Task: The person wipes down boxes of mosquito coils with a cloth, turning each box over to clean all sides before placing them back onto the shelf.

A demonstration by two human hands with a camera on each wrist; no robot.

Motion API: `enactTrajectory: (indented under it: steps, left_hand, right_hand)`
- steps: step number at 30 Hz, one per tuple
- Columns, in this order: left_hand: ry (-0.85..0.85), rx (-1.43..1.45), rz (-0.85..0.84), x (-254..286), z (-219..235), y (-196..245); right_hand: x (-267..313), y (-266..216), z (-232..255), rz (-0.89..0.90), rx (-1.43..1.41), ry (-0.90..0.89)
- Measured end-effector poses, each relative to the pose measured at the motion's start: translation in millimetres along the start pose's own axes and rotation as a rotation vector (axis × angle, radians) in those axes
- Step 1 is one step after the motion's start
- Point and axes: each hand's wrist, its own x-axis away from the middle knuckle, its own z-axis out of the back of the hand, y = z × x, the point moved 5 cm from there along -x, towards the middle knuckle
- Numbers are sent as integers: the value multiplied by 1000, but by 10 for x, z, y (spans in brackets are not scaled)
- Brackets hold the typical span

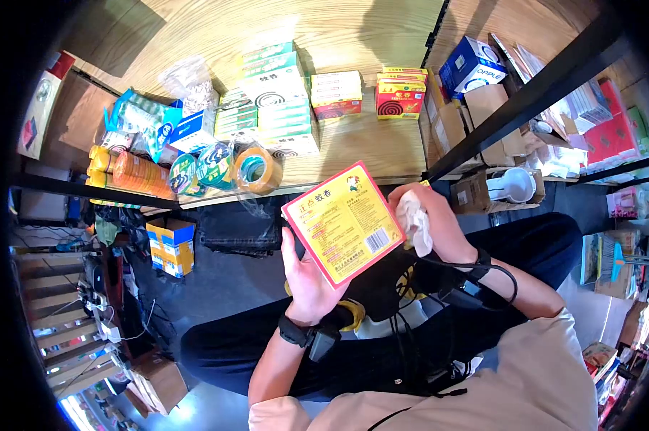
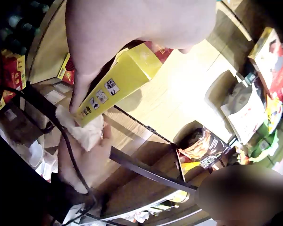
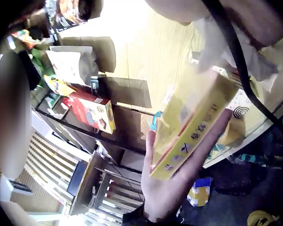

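Note:
A yellow mosquito coil box (image 1: 344,224) with a red border is held up in front of the shelf, its printed back and barcode facing the head camera. My left hand (image 1: 311,281) grips it from the lower left, thumb along the left edge. In the right wrist view, the palm of the left hand (image 3: 172,190) lies under the box's narrow side. At the box's right edge, my right hand (image 1: 445,224) pinches a crumpled white cloth (image 1: 413,221). The left wrist view shows this cloth (image 2: 87,134) against a corner of the box (image 2: 120,87).
On the wooden shelf stand green-and-white boxes (image 1: 285,129), red-and-yellow mosquito coil boxes (image 1: 400,97) and a tape roll (image 1: 258,171) near the front edge. A black shelf post (image 1: 511,104) slants at the right. A blue-and-yellow carton (image 1: 172,248) sits on the floor.

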Motion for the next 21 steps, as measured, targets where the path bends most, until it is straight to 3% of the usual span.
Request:
enactTrajectory:
  steps: [2,4,5,6,8,9,11,12,14,15,16,21]
  left_hand:
    - [-89,86,1,-8,-11,-26]
    - [21,-202,-115,-19,5,-86]
    - [47,-339,-118,-8,44,-150]
    - [37,-388,-134,-27,-10,-197]
    - [23,-488,-211,24,-21,-353]
    - [11,-522,-283,20,-216,-344]
    - [76,-596,-243,0,-65,-370]
    - [148,-670,-209,10,10,-359]
    - [98,-628,-124,48,34,-344]
    - [130,-557,-78,57,65,-352]
    - [161,-486,-26,59,87,-379]
    - [73,-580,-123,-32,-23,-322]
  right_hand:
    - [5,-88,-69,-24,-72,-45]
    - [108,-417,-248,218,-58,173]
    - [190,-418,-289,360,223,44]
    - [266,-529,-410,568,731,-48]
    - [344,-478,-757,668,1232,-198]
    - [383,-434,-798,665,1237,-191]
    - [460,-284,-838,534,1010,-235]
    - [559,-228,-953,623,1152,-315]
    - [651,-197,-1085,596,1042,-440]
    - [610,-155,-1052,622,1125,-473]
    - [526,-165,-989,706,1175,-429]
    - [230,-422,-697,579,1262,-214]
